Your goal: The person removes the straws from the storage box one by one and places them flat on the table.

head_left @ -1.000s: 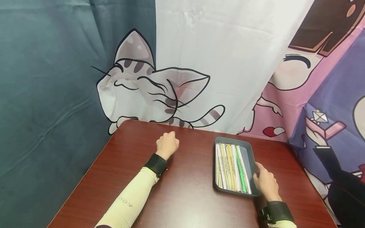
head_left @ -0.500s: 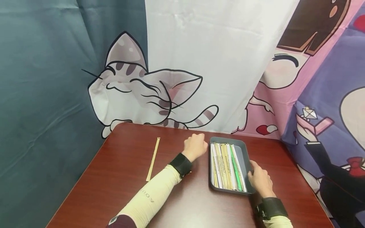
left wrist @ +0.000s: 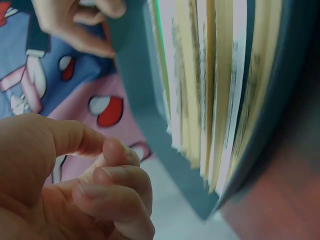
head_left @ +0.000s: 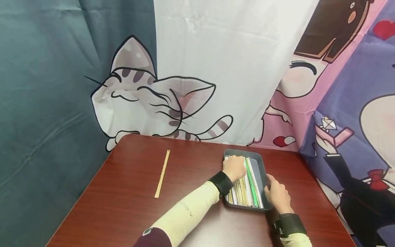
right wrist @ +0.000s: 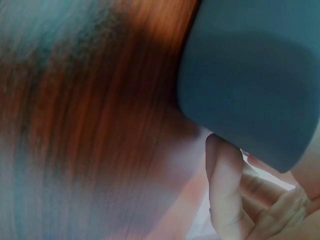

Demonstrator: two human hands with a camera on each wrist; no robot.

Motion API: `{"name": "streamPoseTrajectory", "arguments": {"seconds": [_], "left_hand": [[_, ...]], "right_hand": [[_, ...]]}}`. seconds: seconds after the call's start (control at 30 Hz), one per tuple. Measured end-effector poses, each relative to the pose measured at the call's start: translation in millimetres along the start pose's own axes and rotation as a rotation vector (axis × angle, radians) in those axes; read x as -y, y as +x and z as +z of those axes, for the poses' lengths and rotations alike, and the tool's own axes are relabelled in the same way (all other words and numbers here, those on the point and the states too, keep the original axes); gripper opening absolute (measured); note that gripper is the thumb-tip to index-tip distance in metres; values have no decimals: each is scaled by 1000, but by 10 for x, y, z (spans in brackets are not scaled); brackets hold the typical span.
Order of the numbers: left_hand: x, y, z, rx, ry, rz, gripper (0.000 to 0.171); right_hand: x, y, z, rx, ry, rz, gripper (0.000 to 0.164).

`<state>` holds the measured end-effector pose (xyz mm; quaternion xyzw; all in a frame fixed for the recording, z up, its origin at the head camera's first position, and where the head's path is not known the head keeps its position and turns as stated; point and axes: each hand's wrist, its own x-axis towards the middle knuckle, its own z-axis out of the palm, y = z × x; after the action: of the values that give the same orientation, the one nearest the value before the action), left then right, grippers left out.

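Left hand point(head_left: 234, 168) sat over the left part of the tray, back of the hand up in the head view, hiding part of the strips. Its fingers were curled in, fingertips bunched close to the thumb, and the left wrist view showed nothing held between them. Contact with the strips: couldn't tell. Left forearm ran diagonally up and rightward from the bottom of the head view, in a cream sleeve point(head_left: 191, 209) with a maroon cuff point(head_left: 154, 238) lower down and a black wristband point(head_left: 221, 183) at the wrist.

Right hand point(head_left: 277, 195) gripped the tray's right side, thumb at the rim, fingers against the outer wall; the right wrist view had them at the tray's edge. Right forearm came in short from the bottom right, angled up and left, with another black wristband point(head_left: 290, 224).

Grey tray point(head_left: 258, 168) lay on the right half of the table. Strips point(head_left: 240, 190), long and slim, mostly white and beige, were packed lengthwise in it, toward the left; a green strip point(head_left: 252, 185) was near their right edge. A lone beige strip point(head_left: 162, 174) lay on the reddish-brown table point(head_left: 123, 192), well left of the tray, slightly slanted.

Behind: printed cloth point(head_left: 228, 44) with a cartoon cat point(head_left: 135, 106).
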<state>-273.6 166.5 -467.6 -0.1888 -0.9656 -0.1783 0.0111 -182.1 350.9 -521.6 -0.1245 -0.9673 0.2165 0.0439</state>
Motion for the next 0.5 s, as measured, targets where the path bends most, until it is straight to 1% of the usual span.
{"name": "streamPoseTrajectory", "arguments": {"seconds": [0.1,0.17,0.33,0.5], "left_hand": [[-94,5,149,30,30,9,13],[-145,12,226,56,51,-2,11],[-248,30,352,93,100,-44,3],[-297,37,470,129,130,-53,6]], "right_hand": [[-3,0,15,-4,1,2,55],[2,7,22,-6,3,-1,55],[15,27,26,-16,0,-9,55],[17,15,29,-14,-10,8,55]]}}
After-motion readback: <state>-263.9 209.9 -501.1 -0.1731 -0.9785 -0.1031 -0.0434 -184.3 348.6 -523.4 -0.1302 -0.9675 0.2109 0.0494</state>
